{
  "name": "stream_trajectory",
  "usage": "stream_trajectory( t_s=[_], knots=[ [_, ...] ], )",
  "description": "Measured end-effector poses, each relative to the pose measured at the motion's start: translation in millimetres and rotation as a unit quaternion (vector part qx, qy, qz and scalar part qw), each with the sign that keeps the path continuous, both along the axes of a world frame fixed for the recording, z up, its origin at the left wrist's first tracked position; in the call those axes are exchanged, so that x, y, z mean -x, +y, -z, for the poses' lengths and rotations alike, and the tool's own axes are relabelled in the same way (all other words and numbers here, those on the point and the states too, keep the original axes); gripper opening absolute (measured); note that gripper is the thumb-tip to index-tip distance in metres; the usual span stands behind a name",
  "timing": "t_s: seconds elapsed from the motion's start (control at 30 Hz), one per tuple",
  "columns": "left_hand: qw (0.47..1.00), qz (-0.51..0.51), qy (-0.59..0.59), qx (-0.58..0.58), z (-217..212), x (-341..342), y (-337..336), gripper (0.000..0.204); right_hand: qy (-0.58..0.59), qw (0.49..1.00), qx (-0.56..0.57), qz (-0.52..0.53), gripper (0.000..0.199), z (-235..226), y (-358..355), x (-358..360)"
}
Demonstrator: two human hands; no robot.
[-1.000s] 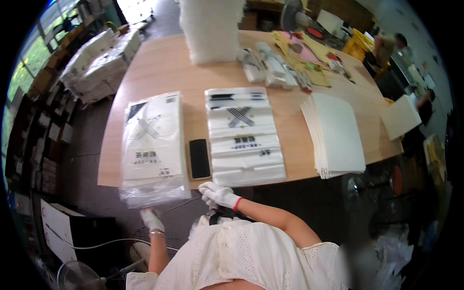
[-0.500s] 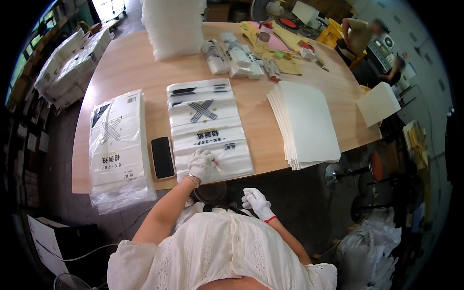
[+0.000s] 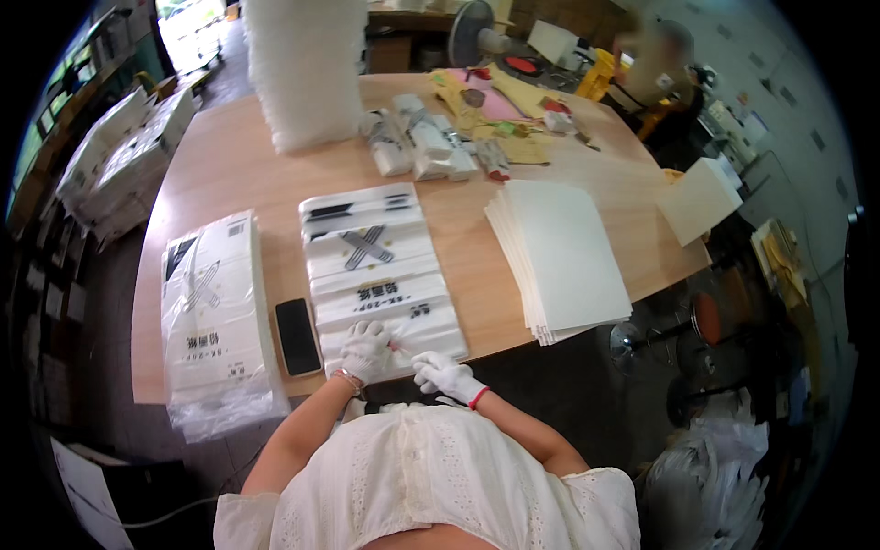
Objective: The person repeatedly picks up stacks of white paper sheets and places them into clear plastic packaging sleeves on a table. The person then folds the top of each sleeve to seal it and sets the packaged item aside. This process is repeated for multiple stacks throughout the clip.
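Observation:
A stack of flat printed plastic bags, clear with black marks, lies in front of me. My left hand, in a white knit glove, rests on its near end with the fingers curled down. A small red spot shows by its fingertips; what it is stays too small to tell. My right hand, in a white glove with a red cuff, is at the stack's near right corner, close to the left hand. Its fingers are bent together, and anything inside them is hidden. A black phone lies just left of the bags.
Packed plastic-wrapped paper is stacked at the left, overhanging the table. White sheets lie fanned at the right. Small wrapped packs and a tall white stack stand farther back. Beyond the right edge are a stool and a person.
My right hand has moved up and left from beside my body to the bags' near edge. My left hand stays on the bags. The whole view has shifted, and the person at the back has moved.

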State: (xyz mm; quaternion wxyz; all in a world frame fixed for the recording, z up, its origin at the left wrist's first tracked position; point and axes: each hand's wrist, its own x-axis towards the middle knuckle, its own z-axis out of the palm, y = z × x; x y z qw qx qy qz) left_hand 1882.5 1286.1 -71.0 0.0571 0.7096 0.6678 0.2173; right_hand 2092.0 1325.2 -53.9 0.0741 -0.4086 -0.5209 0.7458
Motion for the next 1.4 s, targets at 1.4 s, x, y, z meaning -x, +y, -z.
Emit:
stream_trajectory(
  t_s=[1.4],
  knots=[
    [0.954, 0.106, -0.222, -0.174, -174, -27, 28, 0.034, -0.308, 0.789, -0.531, 0.022, 0.095, -116, 129, -196]
  ],
)
